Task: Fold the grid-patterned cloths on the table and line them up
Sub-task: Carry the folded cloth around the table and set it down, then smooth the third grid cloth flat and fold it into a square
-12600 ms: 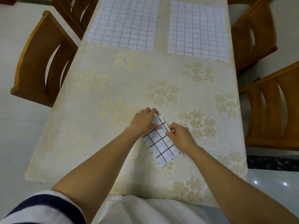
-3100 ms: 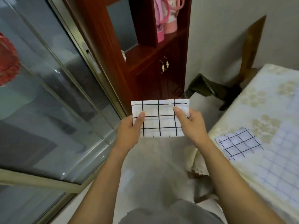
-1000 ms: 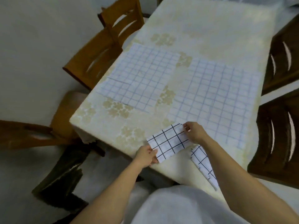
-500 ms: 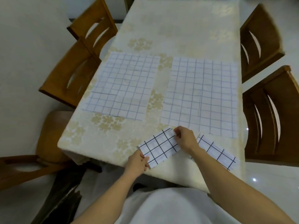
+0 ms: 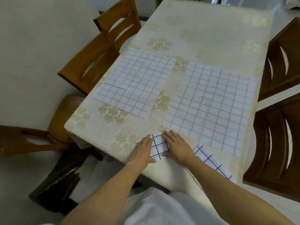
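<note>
The small folded white cloth with black grid lines point(image 5: 158, 146) lies flat at the near edge of the cream floral table point(image 5: 203, 30). My left hand point(image 5: 142, 150) and right hand point(image 5: 177, 148) press on it, fingers straight, gripping nothing. A second folded black-grid cloth point(image 5: 209, 158) lies at the table's near right corner.

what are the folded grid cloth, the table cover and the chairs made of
Folded grid cloth: thin woven fabric by the look, matt white with black lines, lying limp and flat in layers.
Table cover: probably textile, cream with slightly glossy flower motifs, draping over the table's edge.
Chairs: wood, smooth and likely varnished, given the brown tone and soft sheen.
</note>
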`<move>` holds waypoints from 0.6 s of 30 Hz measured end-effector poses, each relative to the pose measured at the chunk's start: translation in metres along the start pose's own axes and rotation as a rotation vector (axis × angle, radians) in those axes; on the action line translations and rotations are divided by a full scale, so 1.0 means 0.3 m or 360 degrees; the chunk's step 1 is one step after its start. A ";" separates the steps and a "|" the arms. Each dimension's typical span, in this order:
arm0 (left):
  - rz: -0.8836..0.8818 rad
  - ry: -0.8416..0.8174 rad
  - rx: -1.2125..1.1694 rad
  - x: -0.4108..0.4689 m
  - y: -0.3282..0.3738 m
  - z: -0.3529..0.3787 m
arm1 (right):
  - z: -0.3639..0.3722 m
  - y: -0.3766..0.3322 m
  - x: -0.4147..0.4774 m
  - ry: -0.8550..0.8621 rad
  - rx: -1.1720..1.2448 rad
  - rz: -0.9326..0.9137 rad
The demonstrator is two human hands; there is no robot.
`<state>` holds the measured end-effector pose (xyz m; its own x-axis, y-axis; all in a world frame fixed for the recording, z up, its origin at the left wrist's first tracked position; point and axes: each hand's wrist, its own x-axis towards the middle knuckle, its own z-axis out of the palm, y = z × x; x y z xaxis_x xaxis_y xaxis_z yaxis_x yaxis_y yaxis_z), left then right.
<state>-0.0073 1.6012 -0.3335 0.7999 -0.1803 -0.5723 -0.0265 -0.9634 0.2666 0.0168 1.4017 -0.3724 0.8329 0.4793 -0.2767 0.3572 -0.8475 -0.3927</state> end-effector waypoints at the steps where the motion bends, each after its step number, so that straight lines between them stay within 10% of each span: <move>1: -0.0044 -0.0012 -0.0027 -0.004 0.001 -0.001 | -0.005 0.008 0.000 0.0002 0.0024 -0.0001; 10: -0.0226 0.0033 0.0212 -0.017 0.031 -0.020 | -0.050 -0.018 0.005 -0.0065 0.0086 0.0027; 18: 0.0158 0.0625 -0.0109 -0.138 0.040 -0.116 | -0.223 -0.127 -0.140 0.0562 0.0294 0.0300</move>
<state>-0.0199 1.6039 -0.2797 0.9639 -0.1695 -0.2052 -0.0855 -0.9273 0.3643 -0.0033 1.3985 -0.2872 0.9811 0.1858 -0.0541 0.1307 -0.8423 -0.5230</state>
